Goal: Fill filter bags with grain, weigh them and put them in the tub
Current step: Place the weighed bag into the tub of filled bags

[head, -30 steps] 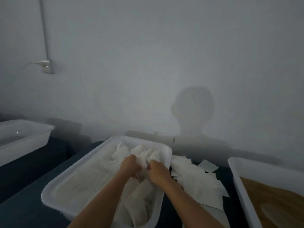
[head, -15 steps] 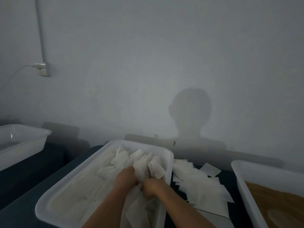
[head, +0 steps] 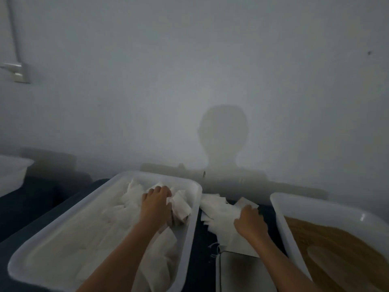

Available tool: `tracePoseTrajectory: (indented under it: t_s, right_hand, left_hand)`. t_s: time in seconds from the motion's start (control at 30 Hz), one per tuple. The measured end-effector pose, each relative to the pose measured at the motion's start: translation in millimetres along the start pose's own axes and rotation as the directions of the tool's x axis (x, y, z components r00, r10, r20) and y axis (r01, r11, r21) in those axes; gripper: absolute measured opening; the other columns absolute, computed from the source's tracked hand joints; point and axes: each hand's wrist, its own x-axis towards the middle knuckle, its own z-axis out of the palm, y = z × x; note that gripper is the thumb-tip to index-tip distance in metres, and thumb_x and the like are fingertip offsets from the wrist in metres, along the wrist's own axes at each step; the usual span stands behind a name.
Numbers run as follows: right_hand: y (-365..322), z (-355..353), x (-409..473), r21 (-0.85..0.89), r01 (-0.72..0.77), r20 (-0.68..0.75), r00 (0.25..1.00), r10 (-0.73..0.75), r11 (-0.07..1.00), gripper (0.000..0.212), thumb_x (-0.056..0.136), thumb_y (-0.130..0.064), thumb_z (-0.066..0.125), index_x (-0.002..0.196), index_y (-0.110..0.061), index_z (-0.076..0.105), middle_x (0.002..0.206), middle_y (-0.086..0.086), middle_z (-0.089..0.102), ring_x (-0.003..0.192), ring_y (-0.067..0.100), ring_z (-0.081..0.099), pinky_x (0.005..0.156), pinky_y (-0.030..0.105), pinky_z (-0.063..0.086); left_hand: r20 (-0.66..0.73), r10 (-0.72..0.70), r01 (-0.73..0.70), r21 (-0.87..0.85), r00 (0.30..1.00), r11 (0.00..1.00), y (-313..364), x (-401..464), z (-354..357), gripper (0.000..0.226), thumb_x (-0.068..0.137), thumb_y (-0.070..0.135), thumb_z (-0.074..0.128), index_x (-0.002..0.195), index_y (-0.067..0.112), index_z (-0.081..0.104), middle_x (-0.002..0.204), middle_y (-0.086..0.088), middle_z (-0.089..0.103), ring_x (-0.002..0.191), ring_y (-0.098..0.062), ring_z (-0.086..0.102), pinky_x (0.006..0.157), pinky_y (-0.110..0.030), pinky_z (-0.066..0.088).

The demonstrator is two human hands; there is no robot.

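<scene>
A: Left hand is down inside the white tub, fingers curled into the heap of filter bags at its far end — it grips a bunch of them.

B: And the right hand?

A: Out over the dark table, between the 2 nearer tubs. Knuckles up, fingers curled on the loose pile of flat bags lying there; it pinches the top sheets, though the fingertips themselves are hidden.

B: Where is the grain?

A: In the tub on the right — brown grain fills it, with a pale scoop-like shape resting on top, too blurred to name for sure.

B: Anything near the bottom edge?

A: A flat grey scale just below the right wrist, touching the pile's near edge. A third tub sits far left.
</scene>
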Motion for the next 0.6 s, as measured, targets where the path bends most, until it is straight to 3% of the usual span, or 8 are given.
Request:
tracePoseTrajectory:
  t_s: [0.1, 0.17, 0.27, 0.43, 0.6]
  right_hand:
    - [23, 18, 1, -0.108, -0.095, 0.236, 0.964, 0.119, 0.99, 0.071, 0.085, -0.05, 0.056, 0.139, -0.008, 0.035, 0.14, 0.013, 0.04, 0.126, 0.028, 0.042, 0.103, 0.035, 0.04]
    - [25, 26, 3, -0.177, -0.089, 0.292, 0.946, 0.139, 0.98, 0.08, 0.08, -0.058, 0.059, 0.138, -0.009, 0.036, 0.138, 0.011, 0.043, 0.125, 0.026, 0.043, 0.101, 0.032, 0.039]
    - [21, 26, 5, -0.227, -0.113, 0.305, 0.935, 0.18, 0.967, 0.069, 0.079, -0.045, 0.064, 0.134, -0.011, 0.042, 0.136, 0.01, 0.042, 0.124, 0.027, 0.042, 0.1, 0.032, 0.04]
    - [17, 23, 1, -0.23, -0.147, 0.293, 0.932, 0.212, 0.962, 0.042, 0.086, -0.03, 0.053, 0.124, -0.014, 0.05, 0.133, 0.011, 0.043, 0.121, 0.028, 0.043, 0.097, 0.032, 0.042]
    - [19, 25, -2, -0.218, -0.149, 0.243, 0.949, 0.202, 0.965, 0.042, 0.09, -0.028, 0.049, 0.129, -0.013, 0.048, 0.137, 0.011, 0.04, 0.125, 0.028, 0.04, 0.101, 0.032, 0.039]
  left_hand:
    - [0.037, 0.096, -0.096, -0.015, 0.995, 0.995, 7, -1, 1, 0.021, 0.091, 0.025, 0.053, 0.111, 0.025, 0.055, 0.117, 0.008, 0.055, 0.113, -0.015, 0.048, 0.095, -0.026, 0.026]
    - [0.088, 0.143, -0.141, -0.035, 0.986, 0.989, 7, -2, -1, 0.018, 0.09, 0.023, 0.053, 0.107, 0.024, 0.059, 0.113, 0.006, 0.058, 0.11, -0.015, 0.05, 0.095, -0.025, 0.029]
    - [0.188, 0.2, -0.181, -0.112, 0.962, 0.977, 4, -5, -2, 0.015, 0.09, 0.019, 0.054, 0.102, 0.02, 0.064, 0.108, 0.003, 0.063, 0.104, -0.015, 0.053, 0.088, -0.022, 0.035]
    - [0.342, 0.219, -0.16, -0.192, 0.914, 0.968, 6, -11, -1, 0.011, 0.09, 0.018, 0.052, 0.094, 0.018, 0.063, 0.098, 0.001, 0.066, 0.091, -0.013, 0.057, 0.078, -0.019, 0.042]
    - [0.363, 0.221, -0.153, -0.208, 0.905, 0.966, 6, -13, -1, 0.009, 0.09, 0.019, 0.054, 0.084, 0.024, 0.055, 0.089, 0.005, 0.062, 0.083, -0.01, 0.056, 0.07, -0.015, 0.039]
